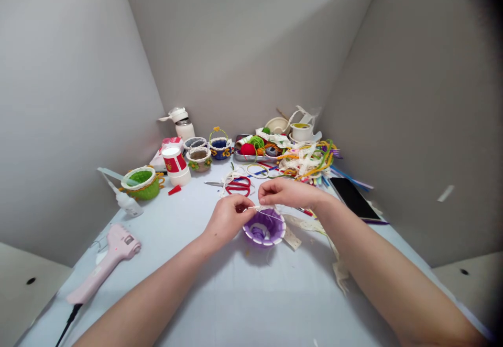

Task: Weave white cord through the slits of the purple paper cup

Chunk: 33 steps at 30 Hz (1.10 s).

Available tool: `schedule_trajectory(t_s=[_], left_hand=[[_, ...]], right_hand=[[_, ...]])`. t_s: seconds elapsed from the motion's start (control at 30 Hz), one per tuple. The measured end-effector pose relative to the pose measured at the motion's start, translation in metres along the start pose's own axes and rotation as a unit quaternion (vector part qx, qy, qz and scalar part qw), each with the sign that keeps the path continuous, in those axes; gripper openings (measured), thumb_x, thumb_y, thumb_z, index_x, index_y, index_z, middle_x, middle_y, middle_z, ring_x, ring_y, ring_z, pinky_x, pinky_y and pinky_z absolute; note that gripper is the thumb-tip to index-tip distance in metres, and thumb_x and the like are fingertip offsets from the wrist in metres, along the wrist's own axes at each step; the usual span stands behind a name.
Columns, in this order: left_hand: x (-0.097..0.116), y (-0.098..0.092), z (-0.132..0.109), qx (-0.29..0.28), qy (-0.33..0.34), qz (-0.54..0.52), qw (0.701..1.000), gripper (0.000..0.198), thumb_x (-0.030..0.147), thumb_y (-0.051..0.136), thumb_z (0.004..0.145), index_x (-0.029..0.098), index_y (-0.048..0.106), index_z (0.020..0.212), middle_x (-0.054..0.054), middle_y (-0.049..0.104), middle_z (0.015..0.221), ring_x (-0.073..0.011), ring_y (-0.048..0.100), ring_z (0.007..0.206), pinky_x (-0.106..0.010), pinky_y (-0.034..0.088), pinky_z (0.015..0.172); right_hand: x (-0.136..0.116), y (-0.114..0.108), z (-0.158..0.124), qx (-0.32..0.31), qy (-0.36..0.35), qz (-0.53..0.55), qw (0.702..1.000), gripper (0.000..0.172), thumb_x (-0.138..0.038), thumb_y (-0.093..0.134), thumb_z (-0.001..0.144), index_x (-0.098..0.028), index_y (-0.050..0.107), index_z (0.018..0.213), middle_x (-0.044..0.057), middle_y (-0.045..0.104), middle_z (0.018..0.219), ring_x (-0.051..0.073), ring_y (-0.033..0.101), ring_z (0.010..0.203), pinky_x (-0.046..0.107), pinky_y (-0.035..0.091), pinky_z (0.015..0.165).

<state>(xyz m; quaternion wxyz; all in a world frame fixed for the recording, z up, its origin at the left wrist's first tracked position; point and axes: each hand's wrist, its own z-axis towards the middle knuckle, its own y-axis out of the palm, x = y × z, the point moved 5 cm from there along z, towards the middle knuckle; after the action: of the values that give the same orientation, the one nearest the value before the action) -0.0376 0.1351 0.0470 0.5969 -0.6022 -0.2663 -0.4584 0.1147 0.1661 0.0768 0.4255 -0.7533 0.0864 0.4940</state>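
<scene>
A small purple yarn-wrapped basket (264, 228) with a white lace rim sits at the table's middle. My left hand (228, 217) is pinched on a thin white strip of lace trim (259, 208) at the basket's left rim. My right hand (285, 192) pinches the same strip just above the basket's far edge. The strip runs tight between the two hands. More lace (310, 227) trails off to the right under my right forearm.
A pink glue gun (106, 260) lies at the left with its cord off the front edge. Red-handled scissors (236, 184), a green basket (142, 182), a glue bottle (128, 203), a red cup (175, 164), small baskets, a yarn tray (255, 150), pipe cleaners (308, 161) and a dark phone (352, 197) fill the back.
</scene>
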Motion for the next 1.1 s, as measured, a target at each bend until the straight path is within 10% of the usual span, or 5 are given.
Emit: schedule_trajectory(t_s=[0.13,0.27,0.77,0.93,1.1], left_hand=[[-0.002,0.001,0.001,-0.001,-0.009,-0.013,1.000,0.011,0.024,0.063,0.074,0.016,0.070,0.075,-0.003,0.070,0.073,-0.0141,0.061,0.065,-0.023,0.047,0.059],[-0.004,0.002,0.001,-0.008,-0.023,-0.024,0.999,0.013,0.027,0.064,0.074,0.015,0.070,0.075,-0.003,0.070,0.073,-0.0147,0.061,0.065,-0.023,0.047,0.060],[-0.007,0.002,0.001,-0.002,-0.027,-0.028,0.999,0.012,0.025,0.063,0.073,0.016,0.070,0.076,-0.003,0.069,0.072,-0.0149,0.062,0.065,-0.024,0.048,0.059],[-0.008,0.003,0.001,-0.008,-0.030,-0.029,0.999,0.013,0.027,0.063,0.073,0.016,0.069,0.076,-0.003,0.069,0.072,-0.0153,0.062,0.066,-0.024,0.048,0.060],[-0.008,0.004,0.001,-0.012,-0.038,-0.027,0.999,0.014,0.027,0.063,0.074,0.015,0.068,0.078,-0.003,0.069,0.075,-0.0159,0.062,0.068,-0.025,0.049,0.061]], right_hand=[[0.018,-0.022,0.004,0.178,0.031,-0.082,0.980,0.020,-0.034,0.056,0.082,-0.016,0.062,0.077,-0.002,0.057,0.069,0.012,0.047,0.063,0.022,0.035,0.058],[0.038,-0.053,-0.011,0.408,0.110,-0.240,0.874,0.018,-0.027,0.049,0.086,-0.016,0.063,0.082,0.005,0.065,0.079,0.017,0.056,0.073,0.027,0.036,0.066],[0.059,-0.114,-0.086,0.530,0.302,-0.354,0.709,0.031,-0.031,0.045,0.090,-0.012,0.068,0.099,0.020,0.067,0.097,0.030,0.063,0.087,0.037,0.043,0.072],[0.066,-0.117,-0.080,0.515,0.285,-0.346,0.731,0.028,-0.031,0.048,0.088,-0.014,0.069,0.096,0.017,0.068,0.094,0.028,0.062,0.084,0.035,0.042,0.072],[0.050,-0.090,-0.049,0.414,0.150,-0.240,0.865,0.031,-0.032,0.052,0.085,-0.018,0.068,0.107,0.002,0.061,0.069,0.015,0.052,0.061,0.027,0.036,0.061]])
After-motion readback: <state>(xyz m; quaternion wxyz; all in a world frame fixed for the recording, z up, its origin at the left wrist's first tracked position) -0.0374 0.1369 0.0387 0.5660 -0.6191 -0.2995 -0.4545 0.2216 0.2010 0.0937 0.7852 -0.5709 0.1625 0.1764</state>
